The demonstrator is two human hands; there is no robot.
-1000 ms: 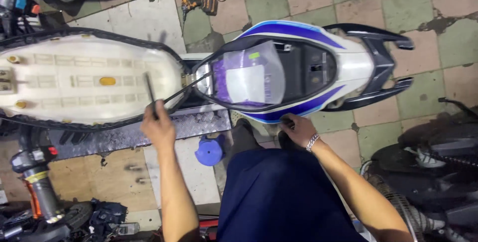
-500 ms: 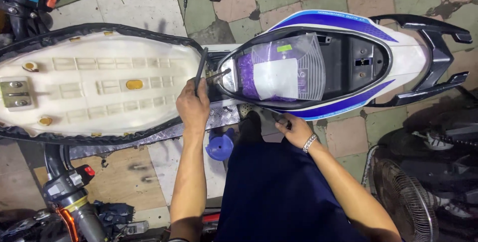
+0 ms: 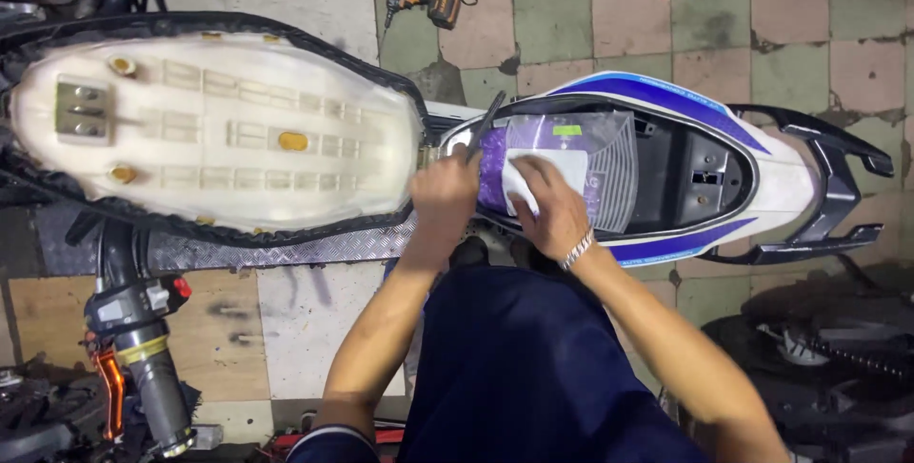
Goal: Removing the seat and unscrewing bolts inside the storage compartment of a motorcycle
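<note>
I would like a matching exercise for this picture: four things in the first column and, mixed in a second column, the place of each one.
1. cordless drill
2. raised seat
3. right hand
4. handlebar grip

a. bottom left corner
b. on the tiled floor, at the top
c. on the bag in the storage compartment
d. left of the compartment, underside up

Pairs: 1-b, 2-d, 3-c, 4-a

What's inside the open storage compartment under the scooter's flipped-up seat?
The storage compartment holds a clear plastic bag with purple and white contents. The right hand rests on it; the left hand is at the front rim. Whatever lies beneath the bag is covered.
</note>
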